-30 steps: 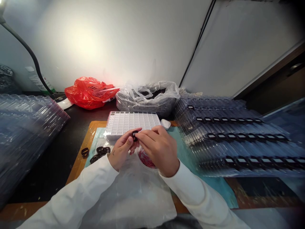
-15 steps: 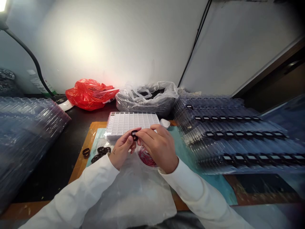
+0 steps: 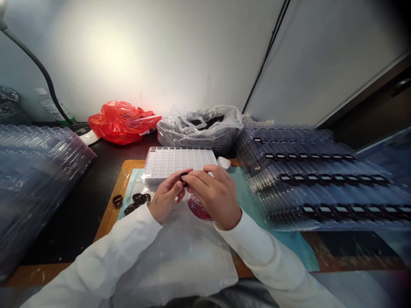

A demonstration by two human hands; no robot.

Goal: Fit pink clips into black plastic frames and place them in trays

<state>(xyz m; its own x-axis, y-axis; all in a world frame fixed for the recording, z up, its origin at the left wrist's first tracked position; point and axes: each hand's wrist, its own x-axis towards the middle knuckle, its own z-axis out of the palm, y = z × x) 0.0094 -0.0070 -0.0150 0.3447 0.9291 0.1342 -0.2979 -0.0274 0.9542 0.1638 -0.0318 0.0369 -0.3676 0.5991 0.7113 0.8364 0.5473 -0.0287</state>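
Between my two hands is a small black plastic frame-like part [image 3: 183, 179], mostly covered by fingers. My left hand [image 3: 166, 196] pinches it from the left, thumb in front. From the right, the fingertips of my right hand [image 3: 215, 192] close on the same part. Below the right hand stands a round clear tub [image 3: 198, 208] of small pink-red pieces, partly hidden by that hand. Several more black parts [image 3: 138, 202] lie in a cluster left of my left wrist, and a single black part [image 3: 117, 200] sits farther left. Just behind the hands is a white gridded tray [image 3: 180, 161].
Stacked clear plastic trays [image 3: 41, 171] rise at the left. Another stack [image 3: 308, 188] at the right holds rows of black parts. Behind are a red plastic bag [image 3: 122, 122], a clear bag [image 3: 199, 132] with dark contents, and a small white object [image 3: 224, 162]. A lamp neck [image 3: 41, 64] bends at left.
The black part has turned between my fingers, and less of its pale face shows. My view has tilted slightly. Both hands stay in nearly the same place.
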